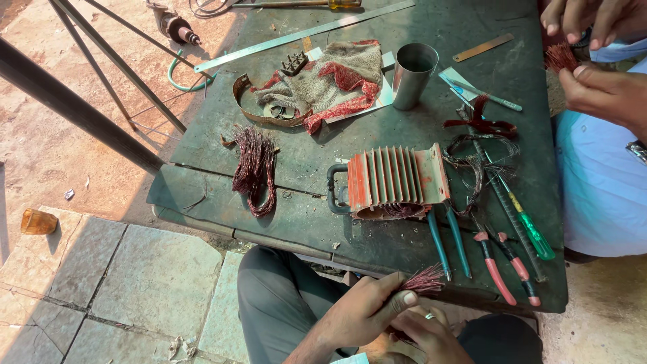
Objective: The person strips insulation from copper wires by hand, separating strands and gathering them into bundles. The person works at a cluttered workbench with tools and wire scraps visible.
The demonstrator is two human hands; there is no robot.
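Sunlit paving surrounds a dark metal counter [283, 168] carrying a finned red motor housing [393, 182], pliers [502, 259] and a steel cup [412, 74]. Below its near edge, the left hand [360, 313] pinches a tuft of copper wire [423, 280] over the lap. The right hand [428, 334], wearing a ring, curls just beneath the tuft, touching the left.

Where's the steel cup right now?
In the head view, the steel cup stands upright toward the far side of the dark metal table, right of the patterned rag and beyond the red finned motor housing.
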